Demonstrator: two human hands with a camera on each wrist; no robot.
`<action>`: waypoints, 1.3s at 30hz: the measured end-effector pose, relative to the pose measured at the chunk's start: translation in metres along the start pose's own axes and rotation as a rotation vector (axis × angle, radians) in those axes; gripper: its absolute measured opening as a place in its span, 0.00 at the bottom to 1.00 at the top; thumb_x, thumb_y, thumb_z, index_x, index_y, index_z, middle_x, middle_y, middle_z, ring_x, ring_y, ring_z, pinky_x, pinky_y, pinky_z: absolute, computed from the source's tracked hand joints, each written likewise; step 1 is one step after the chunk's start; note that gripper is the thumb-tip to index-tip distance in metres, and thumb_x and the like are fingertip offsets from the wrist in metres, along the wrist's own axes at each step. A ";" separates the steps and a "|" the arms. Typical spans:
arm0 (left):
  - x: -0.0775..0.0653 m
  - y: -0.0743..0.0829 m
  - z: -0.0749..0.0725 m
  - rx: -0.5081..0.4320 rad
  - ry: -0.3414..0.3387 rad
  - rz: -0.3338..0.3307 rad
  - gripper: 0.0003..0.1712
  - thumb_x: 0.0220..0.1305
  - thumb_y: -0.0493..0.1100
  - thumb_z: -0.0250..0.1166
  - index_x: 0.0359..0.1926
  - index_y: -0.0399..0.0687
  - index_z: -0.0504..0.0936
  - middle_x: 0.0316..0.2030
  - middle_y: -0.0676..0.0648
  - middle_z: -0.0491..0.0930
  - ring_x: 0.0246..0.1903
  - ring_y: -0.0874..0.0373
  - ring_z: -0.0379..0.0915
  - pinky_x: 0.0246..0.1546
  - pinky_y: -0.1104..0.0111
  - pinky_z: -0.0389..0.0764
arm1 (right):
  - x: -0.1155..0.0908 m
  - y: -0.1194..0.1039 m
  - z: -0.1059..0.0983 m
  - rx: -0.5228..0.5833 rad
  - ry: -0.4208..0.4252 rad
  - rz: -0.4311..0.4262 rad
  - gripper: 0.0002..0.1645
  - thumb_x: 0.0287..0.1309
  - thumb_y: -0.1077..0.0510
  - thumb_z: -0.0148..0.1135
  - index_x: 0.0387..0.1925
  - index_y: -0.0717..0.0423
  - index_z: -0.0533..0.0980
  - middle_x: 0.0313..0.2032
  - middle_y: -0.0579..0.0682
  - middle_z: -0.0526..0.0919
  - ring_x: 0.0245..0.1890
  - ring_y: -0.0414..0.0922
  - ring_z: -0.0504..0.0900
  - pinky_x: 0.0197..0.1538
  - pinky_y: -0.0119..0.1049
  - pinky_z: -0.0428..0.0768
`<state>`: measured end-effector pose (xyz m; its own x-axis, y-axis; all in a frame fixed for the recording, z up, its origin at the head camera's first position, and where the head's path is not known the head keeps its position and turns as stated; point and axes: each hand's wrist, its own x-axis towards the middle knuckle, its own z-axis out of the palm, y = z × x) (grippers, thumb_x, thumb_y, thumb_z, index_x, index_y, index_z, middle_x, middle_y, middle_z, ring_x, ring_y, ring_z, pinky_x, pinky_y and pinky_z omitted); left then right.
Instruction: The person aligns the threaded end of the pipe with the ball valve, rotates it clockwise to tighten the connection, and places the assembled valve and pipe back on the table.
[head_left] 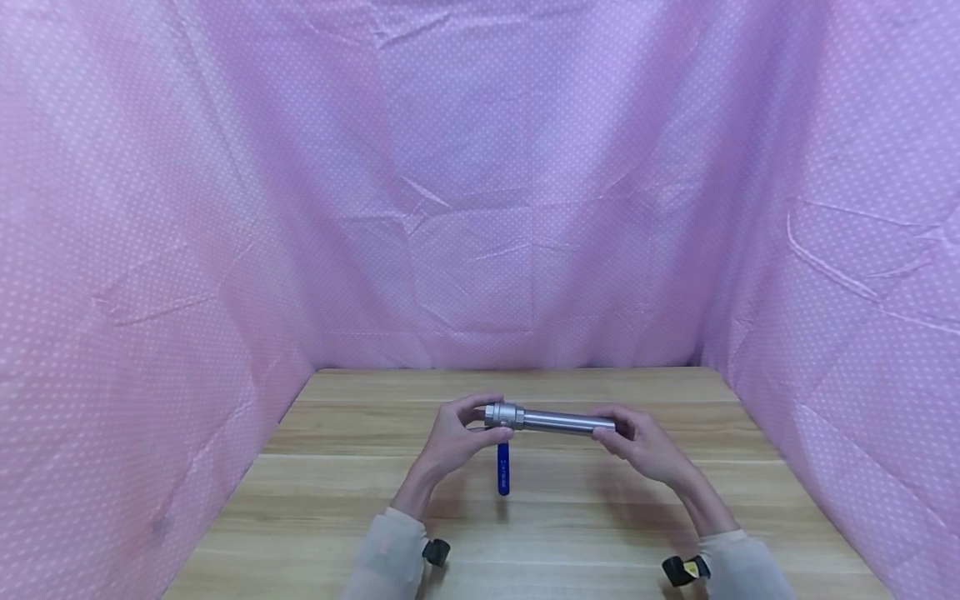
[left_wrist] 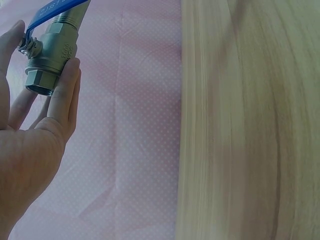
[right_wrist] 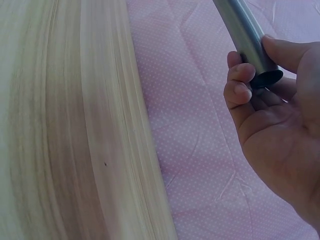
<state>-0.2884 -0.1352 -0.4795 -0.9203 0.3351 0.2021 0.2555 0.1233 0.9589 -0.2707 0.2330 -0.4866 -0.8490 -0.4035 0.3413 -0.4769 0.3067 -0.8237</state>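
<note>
A silver ball valve (head_left: 504,415) is joined end to end with a smooth steel pipe (head_left: 562,422), and both are held roughly level above the table. My left hand (head_left: 461,433) grips the valve body between thumb and fingers. From the valve a blue lever handle (head_left: 503,468) points toward me. In the left wrist view the valve's open hex end (left_wrist: 41,82) faces my palm. My right hand (head_left: 641,442) holds the pipe's far end, its thumb and fingers around it. The right wrist view shows the pipe's hollow mouth (right_wrist: 267,78) just inside those fingers.
Below lies a wooden table (head_left: 337,483) with light grain. Pink dotted cloth (head_left: 465,208) hangs behind it and along both sides. A black wrist device (head_left: 437,552) sits at the left sleeve, and another black device (head_left: 684,571) at the right.
</note>
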 end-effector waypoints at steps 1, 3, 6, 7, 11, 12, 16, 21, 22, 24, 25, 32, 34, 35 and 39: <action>0.000 0.000 0.000 -0.001 0.000 -0.001 0.33 0.66 0.46 0.85 0.71 0.58 0.87 0.62 0.43 0.89 0.59 0.51 0.88 0.54 0.66 0.93 | 0.000 0.000 0.000 0.004 -0.003 -0.010 0.12 0.83 0.64 0.62 0.60 0.60 0.83 0.30 0.42 0.79 0.28 0.30 0.75 0.26 0.30 0.76; -0.001 0.001 0.000 -0.005 0.000 -0.005 0.34 0.65 0.46 0.85 0.71 0.58 0.87 0.62 0.44 0.89 0.59 0.52 0.88 0.54 0.66 0.93 | 0.000 0.001 0.000 0.012 -0.007 -0.028 0.11 0.84 0.65 0.59 0.59 0.61 0.83 0.29 0.45 0.78 0.27 0.29 0.74 0.24 0.30 0.75; -0.001 0.001 0.000 -0.008 0.000 -0.011 0.34 0.65 0.46 0.85 0.71 0.58 0.87 0.62 0.44 0.89 0.59 0.52 0.88 0.54 0.65 0.93 | 0.001 0.001 0.000 0.013 -0.006 -0.038 0.11 0.85 0.65 0.58 0.59 0.61 0.82 0.29 0.50 0.79 0.27 0.29 0.74 0.23 0.30 0.74; -0.001 0.001 0.000 -0.007 0.000 -0.012 0.34 0.65 0.46 0.85 0.71 0.58 0.86 0.62 0.44 0.89 0.59 0.52 0.88 0.54 0.65 0.93 | 0.001 0.002 0.000 0.013 -0.006 -0.039 0.11 0.85 0.65 0.58 0.58 0.61 0.82 0.29 0.51 0.79 0.27 0.29 0.74 0.23 0.30 0.74; -0.001 0.000 0.000 -0.004 0.001 -0.014 0.34 0.65 0.46 0.85 0.71 0.58 0.86 0.63 0.44 0.89 0.58 0.52 0.88 0.54 0.64 0.93 | 0.000 0.001 0.000 0.017 -0.012 -0.033 0.11 0.85 0.65 0.58 0.58 0.61 0.82 0.30 0.52 0.81 0.28 0.29 0.75 0.24 0.30 0.75; -0.001 0.000 0.001 -0.002 0.002 -0.015 0.34 0.65 0.47 0.85 0.71 0.58 0.86 0.63 0.44 0.89 0.58 0.52 0.87 0.54 0.64 0.93 | 0.000 0.001 0.000 0.018 -0.014 -0.032 0.11 0.85 0.65 0.58 0.58 0.62 0.82 0.31 0.52 0.81 0.28 0.29 0.75 0.24 0.30 0.75; -0.001 0.000 0.001 0.001 0.004 -0.015 0.34 0.64 0.46 0.85 0.71 0.59 0.87 0.63 0.44 0.88 0.58 0.52 0.87 0.54 0.63 0.93 | 0.000 0.000 0.000 0.031 -0.018 -0.026 0.11 0.85 0.65 0.58 0.59 0.63 0.82 0.31 0.50 0.81 0.28 0.30 0.75 0.24 0.30 0.76; -0.002 0.001 0.001 -0.002 0.001 -0.008 0.34 0.64 0.45 0.85 0.71 0.58 0.87 0.63 0.44 0.89 0.58 0.52 0.88 0.53 0.64 0.93 | 0.000 0.000 0.001 0.031 -0.008 0.025 0.12 0.82 0.63 0.64 0.60 0.62 0.83 0.31 0.45 0.81 0.29 0.31 0.77 0.27 0.30 0.78; -0.002 0.001 0.001 -0.001 0.001 -0.008 0.34 0.64 0.45 0.85 0.71 0.58 0.87 0.63 0.44 0.89 0.58 0.52 0.88 0.53 0.64 0.93 | 0.000 -0.001 0.001 0.027 -0.003 0.039 0.13 0.81 0.63 0.66 0.61 0.61 0.83 0.33 0.45 0.83 0.30 0.31 0.79 0.29 0.29 0.80; -0.002 0.001 0.001 0.000 0.006 -0.008 0.35 0.64 0.45 0.85 0.71 0.58 0.87 0.63 0.44 0.89 0.58 0.51 0.88 0.53 0.64 0.93 | 0.001 -0.001 0.001 0.025 0.005 0.060 0.16 0.78 0.62 0.70 0.62 0.60 0.84 0.38 0.48 0.87 0.35 0.31 0.83 0.35 0.29 0.84; -0.002 0.001 0.001 0.001 0.007 -0.008 0.35 0.64 0.46 0.85 0.71 0.58 0.87 0.62 0.44 0.89 0.58 0.51 0.88 0.53 0.64 0.93 | 0.001 -0.001 0.001 0.030 0.009 0.065 0.17 0.76 0.63 0.72 0.62 0.60 0.83 0.42 0.50 0.88 0.37 0.31 0.85 0.38 0.29 0.86; -0.002 0.001 0.002 0.005 0.007 -0.002 0.35 0.65 0.45 0.85 0.72 0.57 0.86 0.63 0.43 0.88 0.58 0.50 0.87 0.52 0.66 0.93 | 0.002 -0.001 0.002 0.081 0.015 0.059 0.20 0.72 0.68 0.74 0.62 0.62 0.81 0.55 0.65 0.86 0.47 0.31 0.89 0.49 0.31 0.92; -0.003 0.001 0.002 0.004 0.006 -0.002 0.35 0.65 0.45 0.85 0.72 0.57 0.86 0.63 0.43 0.88 0.58 0.51 0.87 0.53 0.66 0.93 | 0.002 -0.001 0.002 0.084 0.019 0.059 0.20 0.72 0.69 0.73 0.61 0.63 0.80 0.56 0.66 0.85 0.47 0.31 0.89 0.49 0.31 0.92; -0.003 0.001 0.002 0.003 0.006 -0.004 0.35 0.65 0.45 0.85 0.72 0.56 0.86 0.63 0.43 0.88 0.58 0.52 0.87 0.53 0.66 0.93 | 0.002 -0.001 0.003 0.084 0.021 0.061 0.20 0.72 0.69 0.73 0.61 0.63 0.80 0.56 0.67 0.85 0.47 0.31 0.89 0.49 0.31 0.92; -0.003 0.001 0.003 0.000 0.008 -0.010 0.35 0.65 0.46 0.85 0.72 0.56 0.86 0.63 0.43 0.88 0.58 0.52 0.88 0.53 0.66 0.93 | 0.001 -0.001 0.003 0.068 0.025 0.063 0.19 0.72 0.68 0.74 0.60 0.63 0.80 0.56 0.67 0.85 0.47 0.32 0.90 0.49 0.31 0.92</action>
<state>-0.2849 -0.1335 -0.4798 -0.9249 0.3268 0.1943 0.2467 0.1267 0.9608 -0.2706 0.2298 -0.4866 -0.8828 -0.3631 0.2980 -0.4061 0.2711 -0.8727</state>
